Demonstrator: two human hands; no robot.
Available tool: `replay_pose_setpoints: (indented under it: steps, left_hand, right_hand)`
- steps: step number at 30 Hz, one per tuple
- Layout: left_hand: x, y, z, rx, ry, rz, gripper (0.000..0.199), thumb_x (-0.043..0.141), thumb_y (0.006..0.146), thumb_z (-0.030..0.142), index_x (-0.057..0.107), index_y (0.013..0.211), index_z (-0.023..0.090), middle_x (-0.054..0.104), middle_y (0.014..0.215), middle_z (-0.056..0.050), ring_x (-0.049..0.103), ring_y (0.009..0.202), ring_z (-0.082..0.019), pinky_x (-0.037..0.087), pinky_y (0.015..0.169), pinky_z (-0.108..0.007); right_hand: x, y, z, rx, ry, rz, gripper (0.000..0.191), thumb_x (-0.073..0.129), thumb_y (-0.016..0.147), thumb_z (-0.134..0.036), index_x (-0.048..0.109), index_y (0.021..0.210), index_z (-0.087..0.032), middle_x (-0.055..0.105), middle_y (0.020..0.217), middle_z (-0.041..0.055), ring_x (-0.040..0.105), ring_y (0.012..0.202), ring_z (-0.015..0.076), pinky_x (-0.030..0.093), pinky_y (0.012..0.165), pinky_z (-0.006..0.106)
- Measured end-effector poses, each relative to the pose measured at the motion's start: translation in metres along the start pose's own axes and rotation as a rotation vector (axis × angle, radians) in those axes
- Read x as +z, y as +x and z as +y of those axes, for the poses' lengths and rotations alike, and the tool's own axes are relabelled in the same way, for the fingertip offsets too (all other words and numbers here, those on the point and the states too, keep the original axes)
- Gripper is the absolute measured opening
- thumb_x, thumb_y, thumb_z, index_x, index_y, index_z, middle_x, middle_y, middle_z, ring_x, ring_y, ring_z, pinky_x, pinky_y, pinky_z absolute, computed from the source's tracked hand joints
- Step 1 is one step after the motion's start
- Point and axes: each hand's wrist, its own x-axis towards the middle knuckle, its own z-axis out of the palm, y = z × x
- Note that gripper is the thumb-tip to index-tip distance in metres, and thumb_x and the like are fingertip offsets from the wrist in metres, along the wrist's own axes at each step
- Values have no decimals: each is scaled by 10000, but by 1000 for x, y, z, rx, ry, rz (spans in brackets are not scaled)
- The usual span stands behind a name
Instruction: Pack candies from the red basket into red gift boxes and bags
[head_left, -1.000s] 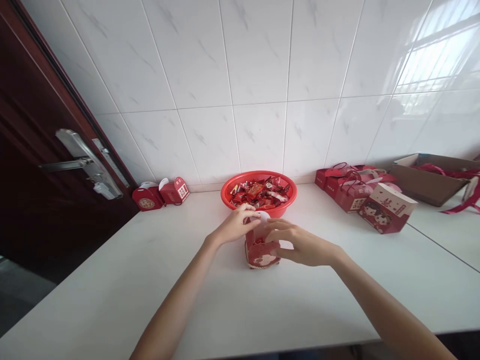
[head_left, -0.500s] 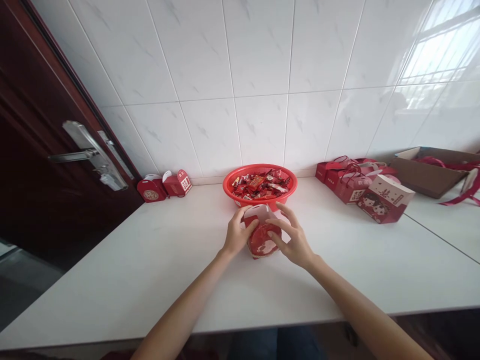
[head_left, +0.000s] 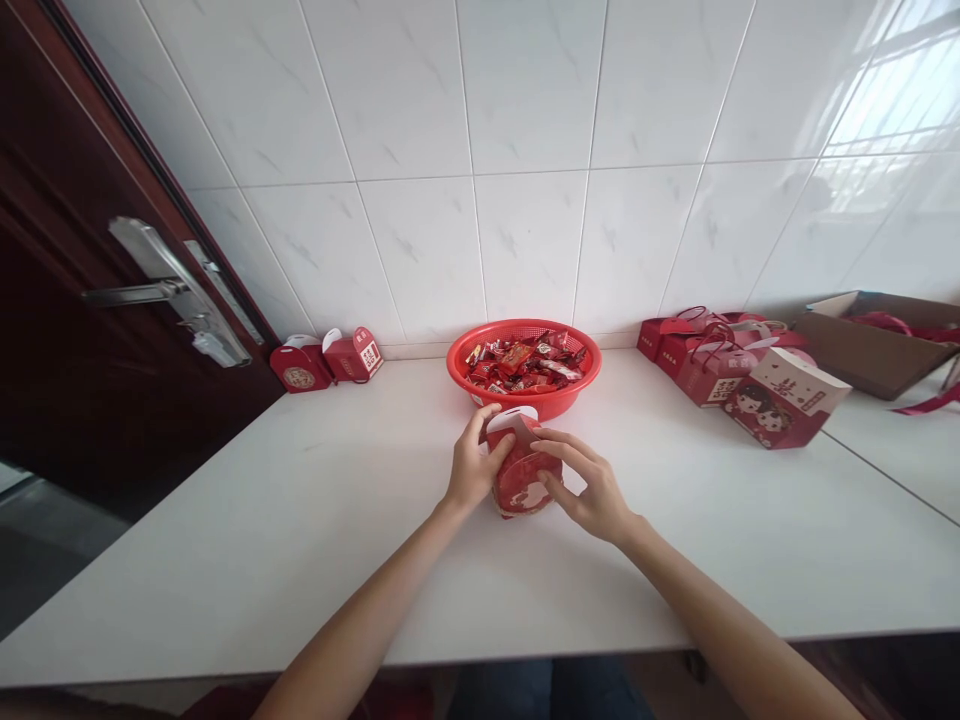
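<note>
The left hand (head_left: 471,468) is pinching the left side of a red, printed paperboard box (head_left: 525,482) on the white surface (head_left: 315,540); the right hand (head_left: 596,497) is holding its right side, fingers curved — apparently flap-folding, alignment calling for care.

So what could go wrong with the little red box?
The top of the red box looks open, so if the left hand and right hand press too hard, its thin flaps might bend. Also, the box stands just in front of the candy basket, so a bump could perhaps nudge it.
</note>
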Motion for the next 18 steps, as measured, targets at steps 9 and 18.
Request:
replay_pose_setpoints:
  steps: [9, 18]
  left_hand:
    - [1, -5, 1, 105, 3, 42, 554, 671, 838, 339, 485, 1349, 235, 600, 1363, -96, 567, 1265, -270, 457, 1064, -416]
    - [-5, -3, 4, 298, 92, -53, 303, 582, 916, 293, 652, 1209, 255, 623, 1298, -76, 567, 1256, -246, 451, 1086, -417]
  right_hand:
    - [-6, 2, 4, -19, 8, -84, 385, 572, 918, -182, 566, 1292, -275, 576, 1424, 115, 581, 1282, 264, 528, 1022, 458]
    - [-12, 5, 2, 64, 145, -118, 307, 594, 903, -170, 617, 1197, -257, 599, 1395, 112, 576, 1277, 258, 515, 1025, 451]
